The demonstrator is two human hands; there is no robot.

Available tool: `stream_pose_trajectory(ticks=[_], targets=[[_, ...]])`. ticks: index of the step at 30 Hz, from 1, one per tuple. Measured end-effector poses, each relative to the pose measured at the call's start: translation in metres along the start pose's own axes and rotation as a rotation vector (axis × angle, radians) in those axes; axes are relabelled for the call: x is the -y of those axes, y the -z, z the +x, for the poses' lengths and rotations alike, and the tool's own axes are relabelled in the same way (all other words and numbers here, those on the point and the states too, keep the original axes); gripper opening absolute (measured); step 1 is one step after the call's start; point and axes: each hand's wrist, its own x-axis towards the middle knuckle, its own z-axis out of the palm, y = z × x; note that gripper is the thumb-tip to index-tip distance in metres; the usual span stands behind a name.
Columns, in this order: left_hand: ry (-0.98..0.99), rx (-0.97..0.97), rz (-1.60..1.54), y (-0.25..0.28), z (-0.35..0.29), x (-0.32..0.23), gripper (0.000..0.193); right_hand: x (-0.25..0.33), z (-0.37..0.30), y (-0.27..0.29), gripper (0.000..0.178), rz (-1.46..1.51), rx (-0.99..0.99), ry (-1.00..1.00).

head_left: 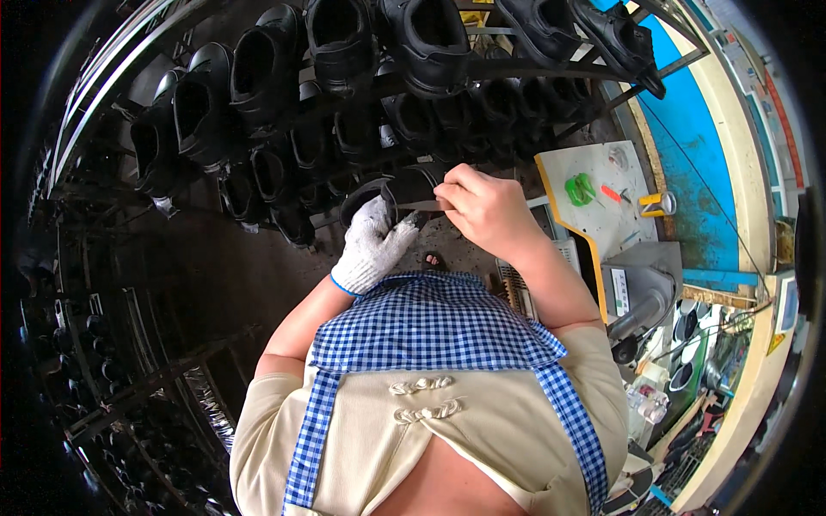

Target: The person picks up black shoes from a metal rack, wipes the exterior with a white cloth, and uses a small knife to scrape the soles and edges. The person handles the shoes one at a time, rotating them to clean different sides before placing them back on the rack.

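Clock positions taken from view centre. Black, smooth-surfaced shoe (pixel 411 186) is held at 12, just above centre, in mid-air above the dark floor (pixel 215 249). It is grasped by the left hand (pixel 372 243), covered by a white knit glove with blue cuff; the glove's thumb tip is dark-stained. Bare right hand (pixel 489 206) is placed at 1, thumb and fingers brought together at the shoe's right edge; whether anything is pinched there can't be told.

Dark metal rack (pixel 684 64) is seen from 10 to 1, loaded with tiers of black shoes (pixel 344 73). White-topped table with yellow edge (pixel 564 168) is located at 2, with a bright green object (pixel 581 191) and a yellow-and-white cylindrical can (pixel 657 205) on it. Blue-and-white checked apron (pixel 430 318) is worn, at 6.
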Motion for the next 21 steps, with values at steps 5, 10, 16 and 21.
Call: stream_pose_trajectory(ticks=[5, 10, 16, 21], targets=[[-0.142, 0.014, 0.173, 0.001, 0.001, 0.001, 0.023, 0.004, 0.01, 0.002, 0.019, -0.143, 0.124, 0.074], [-0.103, 0.04, 0.267, 0.006, -0.002, -0.012, 0.013, 0.001, 0.018, -0.007, 0.019, -0.09, 0.148, 0.079], [0.016, -0.033, -0.039, 0.005, -0.011, -0.001, 0.015, -0.004, 0.015, -0.015, 0.013, 0.089, 0.121, 0.14], [0.231, -0.176, -0.429, 0.017, -0.004, 0.002, 0.021, 0.017, -0.02, -0.03, 0.014, 0.226, 0.364, 0.158]])
